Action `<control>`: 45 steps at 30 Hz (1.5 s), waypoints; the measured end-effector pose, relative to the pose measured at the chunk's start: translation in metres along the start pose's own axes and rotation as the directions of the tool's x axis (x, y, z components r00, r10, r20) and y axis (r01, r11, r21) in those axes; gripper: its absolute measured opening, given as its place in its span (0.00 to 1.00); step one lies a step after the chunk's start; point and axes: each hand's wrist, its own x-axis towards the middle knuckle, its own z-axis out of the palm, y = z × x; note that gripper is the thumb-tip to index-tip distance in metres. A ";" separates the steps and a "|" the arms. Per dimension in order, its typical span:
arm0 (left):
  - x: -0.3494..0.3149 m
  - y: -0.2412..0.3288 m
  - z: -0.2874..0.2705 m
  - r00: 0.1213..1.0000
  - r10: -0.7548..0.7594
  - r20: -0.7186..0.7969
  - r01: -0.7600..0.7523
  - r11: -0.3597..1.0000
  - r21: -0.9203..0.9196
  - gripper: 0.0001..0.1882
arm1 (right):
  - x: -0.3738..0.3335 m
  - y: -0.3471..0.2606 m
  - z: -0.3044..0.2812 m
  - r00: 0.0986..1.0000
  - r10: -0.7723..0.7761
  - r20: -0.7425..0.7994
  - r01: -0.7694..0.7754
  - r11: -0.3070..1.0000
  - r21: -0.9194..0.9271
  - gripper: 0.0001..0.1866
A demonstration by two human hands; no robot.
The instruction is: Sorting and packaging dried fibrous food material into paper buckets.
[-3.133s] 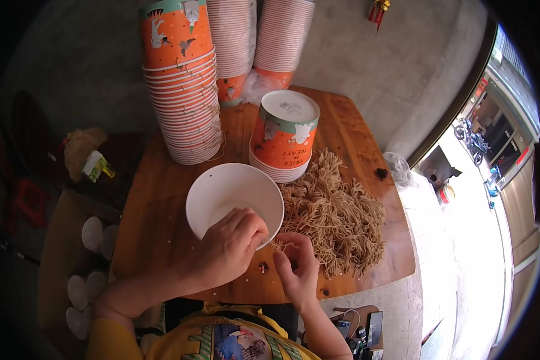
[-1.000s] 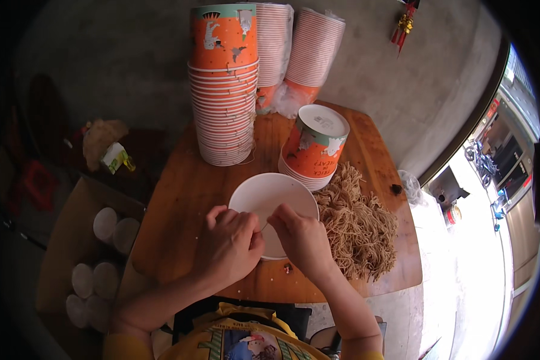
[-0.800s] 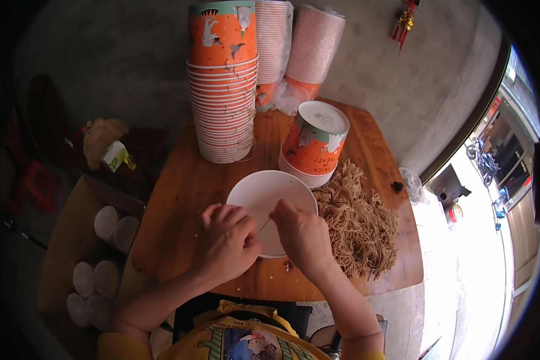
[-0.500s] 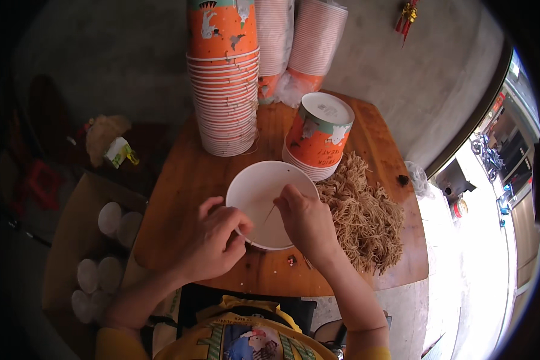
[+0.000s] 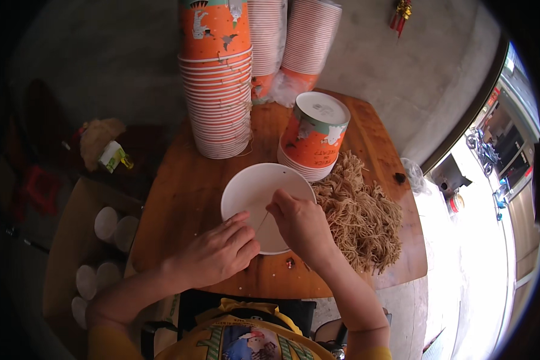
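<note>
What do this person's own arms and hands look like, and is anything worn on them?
The left hand and right hand are ungloved, and the forearms are bare. No watch or bracelet shows on either wrist. Yellow sleeves cover the upper arms, ending near the elbows.

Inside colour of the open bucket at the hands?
The inside of the open bucket is plain white; it shows best in the head view.

The left hand [image 5: 219,252] bends its fingers loosely — the right hand [image 5: 303,228] pinches, knuckles up.
</note>
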 end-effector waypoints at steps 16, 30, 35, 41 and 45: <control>-0.009 -0.098 -0.018 0.939 0.316 0.135 -0.342 0.898 0.278 0.04 | -0.025 0.080 -0.076 0.973 -0.036 0.226 -0.228 -0.055 0.972 0.09; -0.006 -0.144 -0.011 0.909 0.392 0.140 -0.416 0.844 0.338 0.10 | -0.070 0.119 -0.063 0.961 0.133 -0.243 0.247 -0.015 0.969 0.08; -0.002 -0.151 -0.009 0.885 0.439 0.157 -0.464 0.797 0.388 0.10 | -0.045 0.092 -0.064 0.952 0.239 -0.189 0.285 -0.476 0.832 0.11; 0.016 -0.129 -0.021 0.955 0.256 0.149 -0.291 0.904 0.313 0.07 | -0.036 0.075 -0.062 0.932 0.326 -0.158 0.236 -0.216 0.948 0.13; 0.023 -0.060 -0.016 0.935 -0.345 -0.082 0.304 0.899 -0.314 0.16 | -0.050 0.050 -0.052 0.951 0.309 -0.026 -0.116 0.433 0.894 0.10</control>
